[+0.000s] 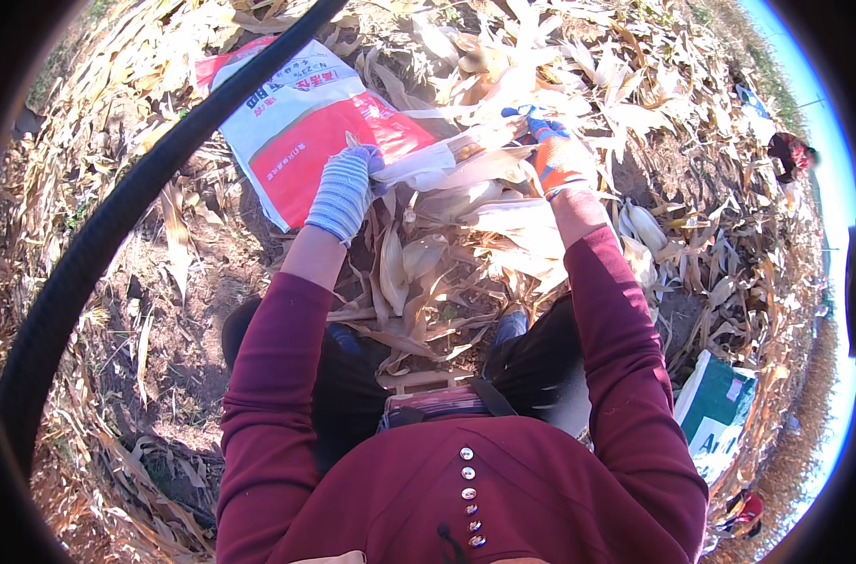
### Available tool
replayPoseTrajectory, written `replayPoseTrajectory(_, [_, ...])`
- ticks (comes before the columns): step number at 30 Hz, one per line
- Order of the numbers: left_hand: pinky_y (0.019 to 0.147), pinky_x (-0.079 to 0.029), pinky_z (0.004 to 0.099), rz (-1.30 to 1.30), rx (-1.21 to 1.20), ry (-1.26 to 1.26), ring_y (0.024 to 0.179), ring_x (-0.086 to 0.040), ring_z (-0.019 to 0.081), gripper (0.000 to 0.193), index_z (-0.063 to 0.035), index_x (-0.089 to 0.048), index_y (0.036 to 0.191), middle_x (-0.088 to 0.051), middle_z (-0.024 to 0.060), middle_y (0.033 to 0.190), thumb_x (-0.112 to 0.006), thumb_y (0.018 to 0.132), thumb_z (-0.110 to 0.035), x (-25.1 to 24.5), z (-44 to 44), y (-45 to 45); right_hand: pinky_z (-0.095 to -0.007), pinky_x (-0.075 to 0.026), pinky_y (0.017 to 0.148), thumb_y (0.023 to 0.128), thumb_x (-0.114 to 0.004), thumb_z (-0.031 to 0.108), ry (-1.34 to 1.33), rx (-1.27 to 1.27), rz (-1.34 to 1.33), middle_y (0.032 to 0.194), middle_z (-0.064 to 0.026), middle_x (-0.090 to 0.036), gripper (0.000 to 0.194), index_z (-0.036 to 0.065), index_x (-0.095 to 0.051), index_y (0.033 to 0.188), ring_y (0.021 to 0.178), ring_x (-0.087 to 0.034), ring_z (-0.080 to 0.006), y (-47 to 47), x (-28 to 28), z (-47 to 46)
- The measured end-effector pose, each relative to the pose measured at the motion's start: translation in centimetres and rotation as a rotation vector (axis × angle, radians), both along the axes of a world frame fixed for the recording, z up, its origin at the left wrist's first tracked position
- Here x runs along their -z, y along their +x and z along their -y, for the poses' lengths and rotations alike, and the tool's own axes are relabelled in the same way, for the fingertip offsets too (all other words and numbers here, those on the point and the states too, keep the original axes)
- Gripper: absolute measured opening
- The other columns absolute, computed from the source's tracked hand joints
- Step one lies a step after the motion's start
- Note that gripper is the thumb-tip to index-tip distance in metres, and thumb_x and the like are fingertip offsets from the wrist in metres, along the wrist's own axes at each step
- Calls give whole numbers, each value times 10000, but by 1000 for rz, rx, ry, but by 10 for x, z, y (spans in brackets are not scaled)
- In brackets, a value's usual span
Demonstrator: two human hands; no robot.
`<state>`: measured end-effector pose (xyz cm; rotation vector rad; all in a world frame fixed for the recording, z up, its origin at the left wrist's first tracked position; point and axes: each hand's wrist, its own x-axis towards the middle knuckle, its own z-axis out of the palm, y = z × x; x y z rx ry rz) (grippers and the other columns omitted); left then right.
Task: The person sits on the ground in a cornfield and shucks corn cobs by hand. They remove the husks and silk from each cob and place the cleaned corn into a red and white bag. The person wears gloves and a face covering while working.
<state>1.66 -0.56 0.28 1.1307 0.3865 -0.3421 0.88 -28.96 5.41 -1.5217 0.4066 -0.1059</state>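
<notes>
Between my hands stretches a pale ear of corn in its husk [495,134], with a patch of yellow kernels [468,149] showing. My left hand [342,190], in a blue-and-white striped knit glove, is closed on the whitish husk leaves [421,168] at one side. In an orange and blue work glove, my right hand [560,158] grips the ear's other end; its fingers hide part of it. Loose dry husks [410,264] lie heaped below. Just beyond my left hand, a red and white woven sack [294,173] bearing writing lies flat.
A black cable [167,151] crosses the left side of the view. Husked leaves and stalks cover the soil [216,282]. A green and white sack [713,395] lies at my right. Two people appear at the right edge, one farther up [791,156], one lower [748,511].
</notes>
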Motion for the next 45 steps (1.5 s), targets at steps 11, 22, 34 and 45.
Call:
replayPoseTrajectory(11, [534,-511,352,-139,-407,34,644,-553,218,122,-57,-540,956,-527,81,765,-552,847,-111,-15,-110,26,-327,-514,733,945,-483,204,239,527,287,971,-82,-664,272,-4,-634,1035,842,-634,-209,24,12,147])
replayPoseTrajectory(22, [1025,-352,414,671,314,1467,1204,-444,351,620,12,-484,1255,-459,217,1299,-647,827,-405,-20,-3,-6,-307,-538,709,942,-522,226,-334,40,146,1041,-65,-587,229,50,-576,1078,875,-575,-159,5,-19,14])
replayPoseTrajectory(34, [714,-479,320,609,505,752,785,-593,187,538,-18,-505,1165,-630,105,899,-742,767,-290,-17,52,-27,-251,-541,687,922,-564,217,-147,-266,182,935,-60,-631,257,13,-601,1074,799,-609,-112,2,20,-47])
replayPoseTrajectory(45, [764,-476,321,449,523,462,818,-597,201,457,-16,-523,1154,-629,113,921,-711,785,-208,-18,50,-34,-275,-548,714,902,-585,155,-183,-231,106,970,-61,-639,206,21,-621,1054,833,-623,-139,10,37,-30])
